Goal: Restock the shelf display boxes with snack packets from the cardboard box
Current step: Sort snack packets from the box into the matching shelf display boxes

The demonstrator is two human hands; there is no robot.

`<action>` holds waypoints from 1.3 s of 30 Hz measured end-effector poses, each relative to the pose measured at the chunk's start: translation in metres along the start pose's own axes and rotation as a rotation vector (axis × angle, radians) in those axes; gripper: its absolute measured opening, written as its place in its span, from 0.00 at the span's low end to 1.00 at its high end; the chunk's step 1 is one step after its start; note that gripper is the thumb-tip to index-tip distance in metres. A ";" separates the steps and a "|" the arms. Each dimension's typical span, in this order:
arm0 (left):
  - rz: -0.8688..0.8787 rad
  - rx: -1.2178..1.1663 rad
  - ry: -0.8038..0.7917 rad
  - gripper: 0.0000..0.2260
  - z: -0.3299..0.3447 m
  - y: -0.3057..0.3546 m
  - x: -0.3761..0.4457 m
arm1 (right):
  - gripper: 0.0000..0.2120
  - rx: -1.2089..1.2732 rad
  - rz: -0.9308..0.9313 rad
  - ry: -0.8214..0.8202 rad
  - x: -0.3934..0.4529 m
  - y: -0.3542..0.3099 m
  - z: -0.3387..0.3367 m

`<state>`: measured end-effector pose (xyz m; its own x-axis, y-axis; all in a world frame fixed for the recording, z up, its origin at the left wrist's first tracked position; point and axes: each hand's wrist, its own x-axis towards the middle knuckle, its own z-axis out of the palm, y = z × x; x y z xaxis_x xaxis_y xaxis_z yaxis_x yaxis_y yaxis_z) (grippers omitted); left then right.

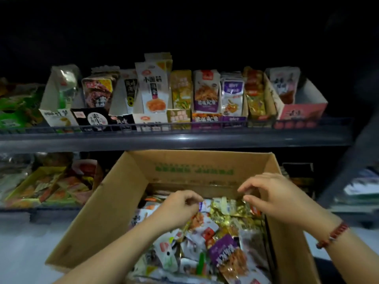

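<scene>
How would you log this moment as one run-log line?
stage: picking | left hand: in cardboard box, grip unclear | right hand: over snack packets | display boxes: waiting

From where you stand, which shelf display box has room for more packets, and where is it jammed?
The pink display box at the right end shows bare card wall beside its few packets. The far-left white box also looks part empty. From the orange-noodle packets to the gold packets, the rows stand tightly packed.

Cardboard box: matt brown corrugated board. Snack packets: glossy foil and plastic film. Shelf: smooth grey, wire front rail. Display boxes: printed card.
</scene>
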<state>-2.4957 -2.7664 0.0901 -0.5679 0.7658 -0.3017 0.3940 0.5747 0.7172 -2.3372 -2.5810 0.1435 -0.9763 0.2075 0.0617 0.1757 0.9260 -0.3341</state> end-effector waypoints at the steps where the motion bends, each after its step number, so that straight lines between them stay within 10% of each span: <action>1: -0.028 -0.002 -0.035 0.07 0.006 0.001 0.006 | 0.06 0.019 0.001 0.007 -0.007 0.008 0.002; 20: -0.057 0.391 -0.557 0.23 0.084 -0.047 0.080 | 0.09 0.159 0.007 0.184 -0.025 0.050 0.032; 27: -0.077 0.156 -0.572 0.25 0.097 -0.050 0.069 | 0.16 0.160 0.004 0.179 -0.022 0.054 0.036; 33: 0.325 0.460 -0.241 0.18 0.091 -0.039 0.077 | 0.18 0.155 0.009 0.179 -0.022 0.055 0.039; 39: 0.187 0.555 -0.526 0.18 0.081 -0.059 0.092 | 0.18 0.156 0.008 0.185 -0.022 0.055 0.039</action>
<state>-2.5127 -2.7062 -0.0313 -0.0947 0.8206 -0.5636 0.8315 0.3765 0.4084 -2.3107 -2.5468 0.0865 -0.9327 0.2824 0.2243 0.1480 0.8669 -0.4761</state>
